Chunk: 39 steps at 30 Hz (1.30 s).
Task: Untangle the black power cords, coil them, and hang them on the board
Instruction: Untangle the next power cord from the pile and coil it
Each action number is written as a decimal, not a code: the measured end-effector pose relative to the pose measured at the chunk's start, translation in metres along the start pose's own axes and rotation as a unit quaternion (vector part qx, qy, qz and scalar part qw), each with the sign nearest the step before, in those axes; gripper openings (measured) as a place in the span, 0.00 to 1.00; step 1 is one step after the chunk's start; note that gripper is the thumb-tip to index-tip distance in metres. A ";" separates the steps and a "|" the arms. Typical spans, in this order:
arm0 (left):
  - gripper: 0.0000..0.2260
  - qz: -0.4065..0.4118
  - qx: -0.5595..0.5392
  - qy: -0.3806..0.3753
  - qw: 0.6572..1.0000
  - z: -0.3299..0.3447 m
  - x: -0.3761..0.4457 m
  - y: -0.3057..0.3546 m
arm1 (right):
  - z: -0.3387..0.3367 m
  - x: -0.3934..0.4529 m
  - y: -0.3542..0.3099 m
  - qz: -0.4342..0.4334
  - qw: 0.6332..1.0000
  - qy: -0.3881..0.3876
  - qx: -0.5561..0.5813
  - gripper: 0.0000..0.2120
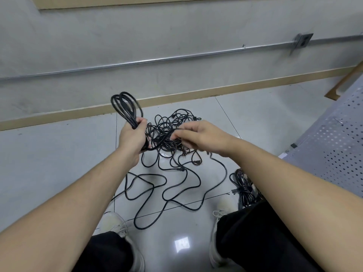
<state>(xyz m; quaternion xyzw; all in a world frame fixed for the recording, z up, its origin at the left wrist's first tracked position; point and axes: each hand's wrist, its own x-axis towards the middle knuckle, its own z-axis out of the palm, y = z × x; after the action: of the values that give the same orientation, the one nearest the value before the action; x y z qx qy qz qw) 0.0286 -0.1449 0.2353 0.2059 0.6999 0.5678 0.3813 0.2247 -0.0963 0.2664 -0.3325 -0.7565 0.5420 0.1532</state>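
My left hand (132, 137) grips a coiled black cord (125, 107); its loops stand up above my fist. My right hand (198, 132) pinches the free length of that cord (166, 136), which runs from my fingers across to the base of my left hand. Behind and below both hands a tangled heap of black power cords (172, 126) lies on the tiled floor, with long loose loops (176, 185) trailing toward my feet. A separate bundle of black cord (244, 186) lies on the floor by my right leg, partly hidden by my forearm.
A grey wall with a metal conduit (176, 57) and an outlet box (302, 41) runs along the far side. A perforated metal bench (334, 146) stands at the right. The edge of a tan board (117, 1) shows at the top. My shoes (117, 222) stand among the loops.
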 end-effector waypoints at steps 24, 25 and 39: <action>0.13 -0.071 0.064 -0.226 0.970 0.021 -0.033 -0.007 | -0.042 0.001 0.007 0.097 0.990 0.102 -0.018 0.21; 0.14 -0.076 0.068 -0.233 0.967 0.021 -0.035 -0.007 | -0.046 -0.002 0.008 0.103 0.988 0.113 -0.023 0.23; 0.16 -0.046 0.097 -0.440 0.891 0.023 -0.054 -0.001 | -0.032 0.009 0.005 0.020 0.935 0.222 0.275 0.22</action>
<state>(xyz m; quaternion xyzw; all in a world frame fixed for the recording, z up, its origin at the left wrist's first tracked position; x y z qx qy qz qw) 0.0799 -0.1699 0.2487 0.4383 0.5207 0.3299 0.6541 0.2386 -0.0657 0.2723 -0.4044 -0.5178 0.6442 0.3916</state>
